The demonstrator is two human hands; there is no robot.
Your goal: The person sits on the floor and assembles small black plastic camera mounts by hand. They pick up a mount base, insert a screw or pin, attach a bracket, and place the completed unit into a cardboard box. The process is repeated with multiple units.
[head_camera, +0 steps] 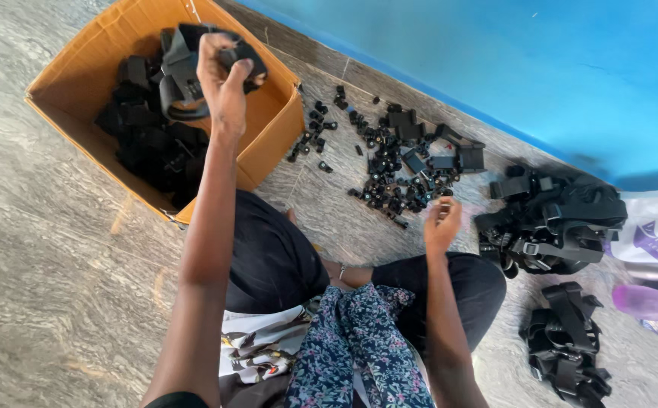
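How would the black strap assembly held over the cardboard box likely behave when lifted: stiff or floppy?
Probably floppy: the strap assembly curls and droops around the left hand. Likely light, since that hand alone holds it up over the cardboard box. Its loops may snag on others; similar ones in the pile lie tangled.

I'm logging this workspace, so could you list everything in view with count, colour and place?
cardboard box: one, brown, upper left on the floor, part full of black strap pieces
strap assembly: one, black, held over the box
small clips: many, black, scattered on the floor by the wall
strap pile: one heap, black, at right
smaller strap pile: one heap, black, lower right
bottle: one, purple, lying at far right
bag: one, white with purple print, far right
wall: blue, along the top
floor: grey marbled
left hand: gripping the strap assembly
right hand: closed, near the clips; contents unclear
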